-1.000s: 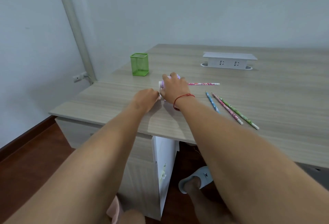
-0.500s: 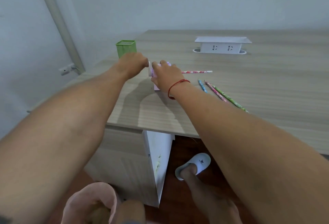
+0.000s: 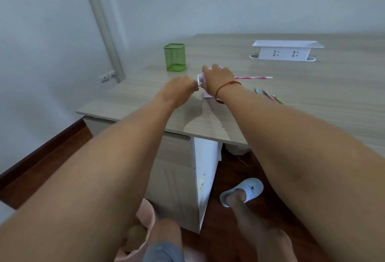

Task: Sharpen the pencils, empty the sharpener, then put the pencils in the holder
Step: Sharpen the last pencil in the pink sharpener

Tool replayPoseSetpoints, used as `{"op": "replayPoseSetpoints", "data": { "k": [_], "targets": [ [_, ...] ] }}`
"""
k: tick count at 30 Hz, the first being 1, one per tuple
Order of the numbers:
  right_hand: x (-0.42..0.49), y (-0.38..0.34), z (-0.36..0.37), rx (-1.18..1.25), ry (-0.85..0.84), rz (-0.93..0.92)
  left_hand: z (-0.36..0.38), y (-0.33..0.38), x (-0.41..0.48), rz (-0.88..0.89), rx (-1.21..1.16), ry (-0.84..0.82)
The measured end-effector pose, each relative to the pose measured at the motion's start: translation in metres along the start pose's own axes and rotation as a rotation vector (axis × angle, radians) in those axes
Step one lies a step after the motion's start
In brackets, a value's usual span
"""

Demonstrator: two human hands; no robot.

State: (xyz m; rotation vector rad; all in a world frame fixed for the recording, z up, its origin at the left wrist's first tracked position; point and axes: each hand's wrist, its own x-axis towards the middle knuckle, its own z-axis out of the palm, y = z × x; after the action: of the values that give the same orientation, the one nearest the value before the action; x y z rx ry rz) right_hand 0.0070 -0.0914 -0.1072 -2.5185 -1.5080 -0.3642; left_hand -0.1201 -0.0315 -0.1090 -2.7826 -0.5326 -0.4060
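near the counter's [image 3: 312, 103] left edge the right hand [image 3: 218, 80] clamps down on the one pink sharpener [image 3: 208, 94] to steady it while the left hand [image 3: 183, 87] pinches its white end, likely to crank, with one pencil [image 3: 253, 77] fed in, three pencils [image 3: 270, 96] lying to the right, and one green holder [image 3: 174, 57] behind.

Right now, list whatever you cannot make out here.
Head view only.
Sharpener: mostly covered by the right hand; only its pink base and white end show.
Left hand: motion-blurred, so its grip on that white end is unclear.
Pink pencil: tip hidden behind the right hand.
Other pencils: near ends hidden by the right forearm.
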Motion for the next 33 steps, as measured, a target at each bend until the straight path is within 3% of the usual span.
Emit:
{"op": "replayPoseSetpoints", "data": {
  "k": [8, 13, 27, 33],
  "targets": [
    [-0.005, 0.002, 0.014, 0.006, 0.140, -0.020, 0.033, -0.002, 0.019, -0.017, 0.043, -0.159],
    [-0.008, 0.006, 0.009, 0.007, 0.129, -0.038, 0.028, -0.010, 0.043, -0.029, -0.037, -0.217],
    [-0.020, 0.006, 0.003, -0.058, 0.126, -0.054, -0.003, -0.031, 0.064, 0.029, 0.046, 0.001],
    [-0.015, 0.006, -0.005, -0.085, 0.043, -0.005, -0.023, -0.025, 0.057, 0.067, 0.074, 0.100]
  ]
}}
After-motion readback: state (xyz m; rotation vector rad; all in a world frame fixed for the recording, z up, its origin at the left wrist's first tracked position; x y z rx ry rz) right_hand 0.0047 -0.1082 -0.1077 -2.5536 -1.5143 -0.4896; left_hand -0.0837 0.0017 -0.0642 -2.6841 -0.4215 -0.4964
